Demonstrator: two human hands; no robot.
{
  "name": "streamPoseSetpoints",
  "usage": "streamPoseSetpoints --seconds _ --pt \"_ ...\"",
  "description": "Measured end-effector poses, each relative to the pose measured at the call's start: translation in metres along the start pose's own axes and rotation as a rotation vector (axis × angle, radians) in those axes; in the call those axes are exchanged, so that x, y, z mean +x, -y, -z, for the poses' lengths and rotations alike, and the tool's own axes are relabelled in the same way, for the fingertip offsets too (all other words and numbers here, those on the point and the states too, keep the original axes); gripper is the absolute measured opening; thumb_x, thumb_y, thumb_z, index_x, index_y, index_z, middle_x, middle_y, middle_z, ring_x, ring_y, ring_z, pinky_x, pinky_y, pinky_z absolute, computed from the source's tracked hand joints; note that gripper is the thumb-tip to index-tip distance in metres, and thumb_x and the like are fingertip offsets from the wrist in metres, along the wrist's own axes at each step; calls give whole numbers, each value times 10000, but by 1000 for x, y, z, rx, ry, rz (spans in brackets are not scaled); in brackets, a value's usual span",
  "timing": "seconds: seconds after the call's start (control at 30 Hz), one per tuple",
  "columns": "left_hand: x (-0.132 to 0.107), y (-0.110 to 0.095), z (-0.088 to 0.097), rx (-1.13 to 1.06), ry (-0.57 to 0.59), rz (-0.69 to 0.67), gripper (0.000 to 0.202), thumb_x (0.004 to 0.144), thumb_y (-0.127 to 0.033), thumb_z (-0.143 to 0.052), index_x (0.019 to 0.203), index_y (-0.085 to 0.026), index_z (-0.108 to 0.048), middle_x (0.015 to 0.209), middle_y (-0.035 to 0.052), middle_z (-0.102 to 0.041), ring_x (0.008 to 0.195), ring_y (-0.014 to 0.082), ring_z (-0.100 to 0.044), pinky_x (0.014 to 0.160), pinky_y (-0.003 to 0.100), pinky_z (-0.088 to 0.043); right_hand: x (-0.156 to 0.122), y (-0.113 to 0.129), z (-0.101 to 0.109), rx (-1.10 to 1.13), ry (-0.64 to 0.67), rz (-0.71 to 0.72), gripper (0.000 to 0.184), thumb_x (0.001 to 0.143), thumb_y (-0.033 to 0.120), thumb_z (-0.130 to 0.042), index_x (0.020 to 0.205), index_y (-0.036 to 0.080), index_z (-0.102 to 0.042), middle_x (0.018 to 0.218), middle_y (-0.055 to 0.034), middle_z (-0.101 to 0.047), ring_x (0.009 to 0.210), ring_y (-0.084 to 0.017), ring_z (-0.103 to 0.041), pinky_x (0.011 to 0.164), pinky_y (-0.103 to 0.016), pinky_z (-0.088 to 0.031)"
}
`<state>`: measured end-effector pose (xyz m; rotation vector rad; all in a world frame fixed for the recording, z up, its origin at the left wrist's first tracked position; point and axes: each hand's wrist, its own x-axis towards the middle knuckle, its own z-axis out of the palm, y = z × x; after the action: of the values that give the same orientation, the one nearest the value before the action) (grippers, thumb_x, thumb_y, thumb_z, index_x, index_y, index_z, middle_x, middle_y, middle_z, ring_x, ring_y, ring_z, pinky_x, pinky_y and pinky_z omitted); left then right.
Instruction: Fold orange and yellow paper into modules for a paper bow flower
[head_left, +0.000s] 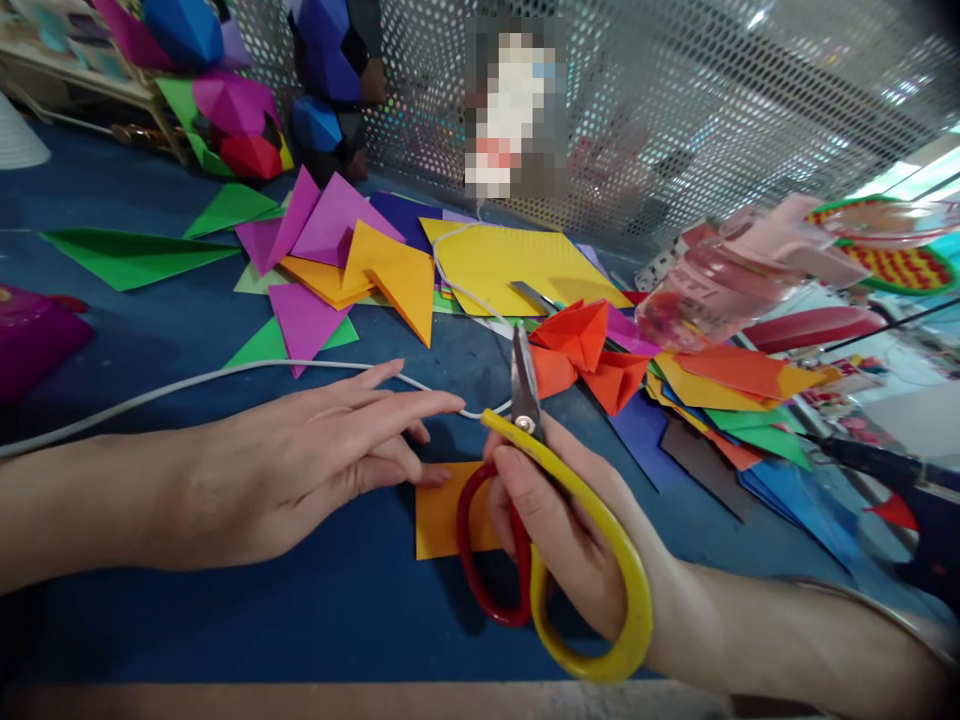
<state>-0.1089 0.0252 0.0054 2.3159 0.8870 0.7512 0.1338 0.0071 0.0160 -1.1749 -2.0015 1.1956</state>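
Observation:
My right hand (570,530) grips a pair of scissors (525,400) with one yellow and one red handle loop; the blades are closed and point away from me. Under the handles lies a small orange paper square (439,515) on the blue table (225,620). My left hand (300,465) rests flat beside it with fingers stretched out, fingertips touching the square's left edge. A white cord (225,372) runs across the table behind my left hand to the scissor blades.
Folded paper pieces in green (127,255), purple (322,225), orange (390,270) and red (585,350) lie scattered beyond, with a yellow sheet (510,260). A pink bottle (720,285) lies at right over stacked coloured sheets (720,420). Perforated metal panel (675,90) behind.

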Motion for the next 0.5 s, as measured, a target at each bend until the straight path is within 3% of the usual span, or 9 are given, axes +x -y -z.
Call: streamPoseSetpoints --seconds 0.07,0.13,0.37,0.5 --pt "-2 3 0 73 98 -82 454 1005 -190 -423 1452 -270 -429 1187 -26 -729 1189 168 -638 1210 395 -243 -6 -4 8 -34 -46 -29 205 1043 363 -404 927 210 -478 605 63 -567 492 -70 -538 451 -163 -432" --pt "-5 4 0 130 150 -113 450 1020 -170 -392 1444 -318 -426 1216 -37 -717 1237 158 -604 1221 394 -212 -11 -9 17 -66 -100 -50 229 1036 385 -417 909 209 -491 600 58 -561 491 -75 -531 444 -171 -427" --pt "-10 11 -4 193 115 -122 454 1017 -217 -411 1445 -371 -421 1370 -45 -619 1311 200 -543 1212 439 -263 -29 -25 48 -181 -230 -140 323 1020 432 -443 787 214 -492 570 43 -549 477 -88 -521 412 -191 -396" --pt "-17 23 -7 174 109 -76 468 992 -226 -472 1427 -399 -455 1388 -53 -601 1317 238 -538 1189 472 -315 -36 -30 55 -156 -259 -180 300 1016 460 -429 849 224 -507 555 48 -543 409 -91 -475 353 -206 -362"
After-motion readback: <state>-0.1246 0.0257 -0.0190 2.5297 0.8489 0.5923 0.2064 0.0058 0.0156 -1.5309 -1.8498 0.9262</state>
